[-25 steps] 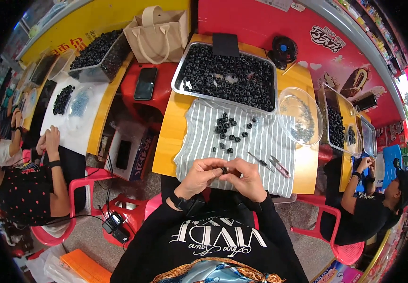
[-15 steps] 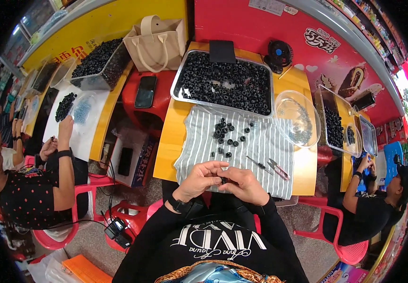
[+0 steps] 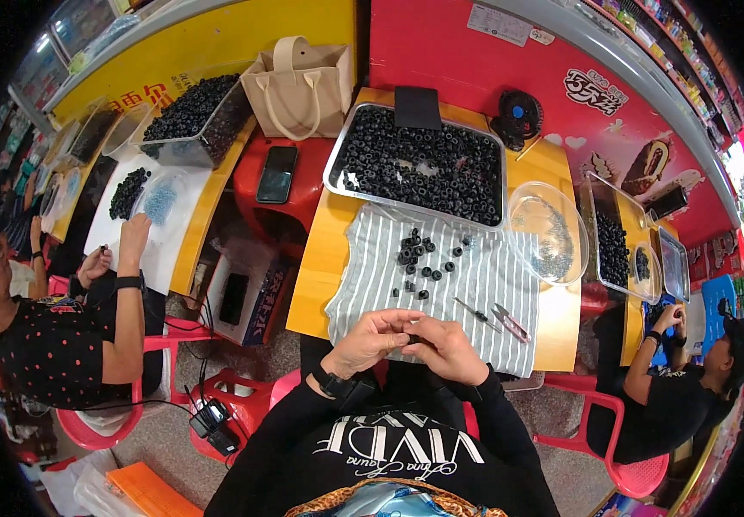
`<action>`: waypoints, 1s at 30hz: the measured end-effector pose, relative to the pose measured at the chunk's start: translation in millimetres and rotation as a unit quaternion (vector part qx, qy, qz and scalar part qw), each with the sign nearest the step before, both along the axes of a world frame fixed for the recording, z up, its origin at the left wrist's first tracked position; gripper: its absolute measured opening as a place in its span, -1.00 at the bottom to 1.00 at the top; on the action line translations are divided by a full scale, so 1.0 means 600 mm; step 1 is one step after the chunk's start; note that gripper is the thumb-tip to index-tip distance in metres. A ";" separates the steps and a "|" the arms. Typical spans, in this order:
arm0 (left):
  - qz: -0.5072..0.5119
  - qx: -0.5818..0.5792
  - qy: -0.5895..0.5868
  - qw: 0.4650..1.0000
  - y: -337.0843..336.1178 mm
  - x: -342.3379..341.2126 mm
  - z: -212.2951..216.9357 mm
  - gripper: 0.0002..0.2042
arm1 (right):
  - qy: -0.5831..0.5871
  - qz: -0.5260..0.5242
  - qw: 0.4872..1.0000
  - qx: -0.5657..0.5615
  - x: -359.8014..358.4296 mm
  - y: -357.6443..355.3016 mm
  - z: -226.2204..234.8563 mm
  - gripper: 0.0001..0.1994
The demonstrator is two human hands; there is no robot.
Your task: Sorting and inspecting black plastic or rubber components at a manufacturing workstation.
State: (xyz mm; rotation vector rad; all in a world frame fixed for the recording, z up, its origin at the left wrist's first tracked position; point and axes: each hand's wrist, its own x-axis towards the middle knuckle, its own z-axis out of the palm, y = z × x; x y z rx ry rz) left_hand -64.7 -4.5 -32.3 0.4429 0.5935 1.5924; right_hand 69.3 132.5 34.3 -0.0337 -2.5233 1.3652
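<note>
My left hand (image 3: 363,345) and my right hand (image 3: 448,350) meet at the near edge of a grey-and-white striped cloth (image 3: 363,280). Pinched between the fingertips of both is a small black ring-like part (image 3: 412,339), mostly covered by fingers. Beyond my hands, several loose black parts (image 3: 411,252) of the same look lie scattered on the cloth. To their right rest a thin pointed tool (image 3: 478,315) and small thread snips (image 3: 511,322) with a pinkish handle.
A metal tray (image 3: 331,181) full of black parts stands at the back, a black card (image 3: 418,108) on it. Right of it are a round clear dish (image 3: 577,277) of tiny pieces and a small fan (image 3: 517,119). People sit working at left (image 3: 62,353) and right (image 3: 691,392).
The whole scene has shifted slightly down and to the right in the view. Both hands stay together on the small black part, their fingers slightly rearranged.
</note>
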 end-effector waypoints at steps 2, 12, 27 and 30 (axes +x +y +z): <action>-0.002 0.003 -0.010 1.000 -0.001 0.002 0.012 -0.56 | 0.002 -0.004 1.000 -0.029 0.002 -0.002 0.003 -0.70; -0.020 0.011 -0.053 0.998 0.003 -0.002 0.027 -0.54 | 0.002 -0.030 0.998 -0.063 -0.001 0.000 0.024 -0.68; -0.009 0.010 -0.077 0.997 0.000 0.006 0.020 -0.59 | 0.017 -0.035 0.992 -0.118 0.008 -0.004 0.010 -0.64; 0.016 -0.004 -0.073 0.997 -0.004 0.009 0.020 -0.65 | 0.000 -0.080 0.982 -0.171 0.007 -0.012 0.018 -0.70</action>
